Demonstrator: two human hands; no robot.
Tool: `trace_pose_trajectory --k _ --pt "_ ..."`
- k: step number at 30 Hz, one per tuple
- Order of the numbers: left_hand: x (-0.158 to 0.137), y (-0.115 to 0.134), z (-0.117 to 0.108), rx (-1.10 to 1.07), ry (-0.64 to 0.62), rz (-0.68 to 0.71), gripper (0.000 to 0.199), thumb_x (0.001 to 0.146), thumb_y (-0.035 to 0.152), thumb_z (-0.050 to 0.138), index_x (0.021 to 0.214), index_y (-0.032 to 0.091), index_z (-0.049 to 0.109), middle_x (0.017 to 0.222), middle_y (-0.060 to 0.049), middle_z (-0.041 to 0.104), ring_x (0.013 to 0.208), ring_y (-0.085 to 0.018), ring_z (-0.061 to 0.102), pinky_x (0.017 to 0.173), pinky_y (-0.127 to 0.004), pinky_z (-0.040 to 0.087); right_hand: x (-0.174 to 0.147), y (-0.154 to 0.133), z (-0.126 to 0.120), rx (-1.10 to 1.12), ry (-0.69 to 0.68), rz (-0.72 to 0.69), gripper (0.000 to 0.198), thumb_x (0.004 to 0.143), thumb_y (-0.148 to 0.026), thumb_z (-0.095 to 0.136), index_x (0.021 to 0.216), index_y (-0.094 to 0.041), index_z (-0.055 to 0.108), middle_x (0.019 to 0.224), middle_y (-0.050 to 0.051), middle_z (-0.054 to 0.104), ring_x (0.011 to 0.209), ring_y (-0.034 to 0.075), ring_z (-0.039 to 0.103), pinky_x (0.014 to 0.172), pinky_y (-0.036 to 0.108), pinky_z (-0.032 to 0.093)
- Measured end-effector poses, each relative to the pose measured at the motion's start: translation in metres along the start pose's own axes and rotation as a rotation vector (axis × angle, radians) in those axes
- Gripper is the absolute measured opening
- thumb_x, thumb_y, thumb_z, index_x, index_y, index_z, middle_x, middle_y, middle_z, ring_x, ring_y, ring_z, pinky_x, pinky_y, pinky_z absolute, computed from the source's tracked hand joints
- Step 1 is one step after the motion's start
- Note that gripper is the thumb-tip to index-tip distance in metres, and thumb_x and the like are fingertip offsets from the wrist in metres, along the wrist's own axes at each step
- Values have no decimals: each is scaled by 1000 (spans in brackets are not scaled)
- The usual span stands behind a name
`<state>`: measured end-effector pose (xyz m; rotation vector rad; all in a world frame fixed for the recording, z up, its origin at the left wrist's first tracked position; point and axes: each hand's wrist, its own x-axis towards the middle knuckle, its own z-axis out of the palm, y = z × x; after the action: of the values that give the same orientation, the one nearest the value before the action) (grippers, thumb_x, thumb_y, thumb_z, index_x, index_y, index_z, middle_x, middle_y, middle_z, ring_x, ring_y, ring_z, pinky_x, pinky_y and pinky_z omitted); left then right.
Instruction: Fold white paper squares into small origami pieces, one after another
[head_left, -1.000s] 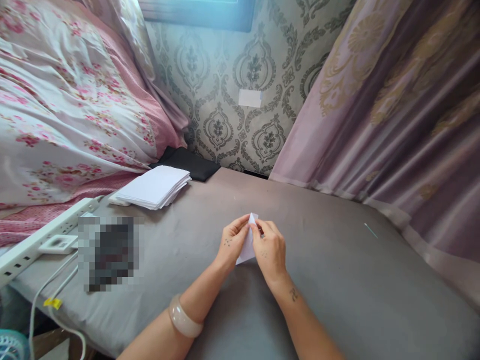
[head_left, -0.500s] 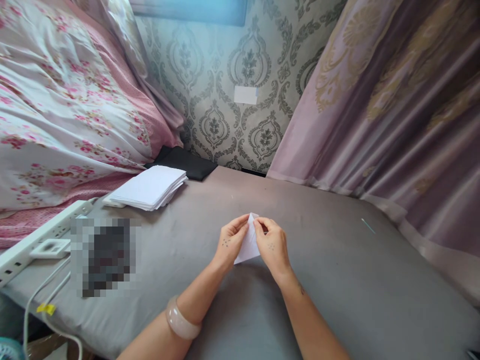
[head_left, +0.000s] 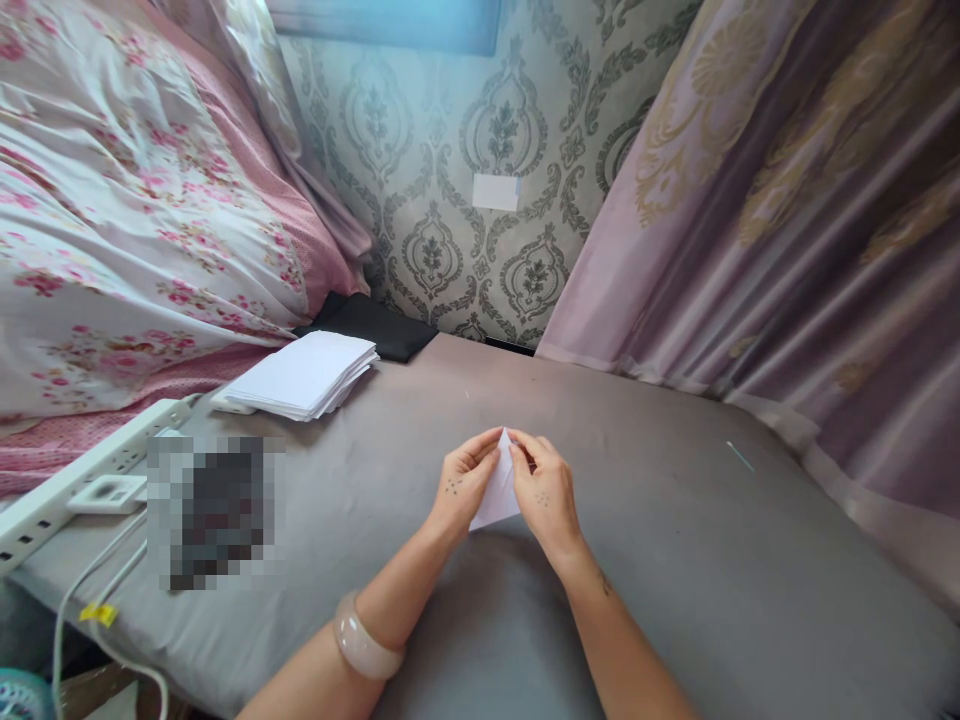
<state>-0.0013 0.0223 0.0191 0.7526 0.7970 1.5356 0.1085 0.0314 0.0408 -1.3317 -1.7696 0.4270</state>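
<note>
The left hand and the right hand share one grip on a small white folded sheet of paper. Each is nearly closed, thumb and fingers pinching a side of it just below its pointed upper end. The paper hangs tilted between the palms, its wider lower edge towards the wearer; whether that edge touches the grey cloth-covered worktop below I cannot tell.

As for progress, the narrow peak suggests that at least one fold is made. The piece looks part-way, I judge — it is held up rather than lying pressed flat, and the fingers hide the inner layers, so how many folds remain cannot be told. Far to the left of the grip and beyond it lies a loose stack of flat white paper sheets; its top sheet shows no crease.

Behind that stack is a flat black rectangular folder-like item. Nearer the wearer and well left of the grip runs a long white plastic power strip. Well to the right — apart from both hands — lies a thin pale-and-teal stick.
</note>
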Motion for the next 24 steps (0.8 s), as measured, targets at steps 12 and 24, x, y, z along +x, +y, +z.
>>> trace_pose_trajectory --k 12,24 --pt "-1 2 1 9 -9 2 36 68 28 74 102 16 70 99 -9 73 97 -22 65 91 -33 45 2 2 2 209 9 97 30 84 -28 48 100 -17 71 91 8 67 81 18 63 77 31 49" --pt "-3 6 3 -26 -55 -32 33 68 28 75 97 15 67 89 -9 73 77 -17 67 75 -27 49 5 0 -2 305 -38 205 25 79 -29 51 90 -16 70 88 8 69 73 18 62 67 29 48"
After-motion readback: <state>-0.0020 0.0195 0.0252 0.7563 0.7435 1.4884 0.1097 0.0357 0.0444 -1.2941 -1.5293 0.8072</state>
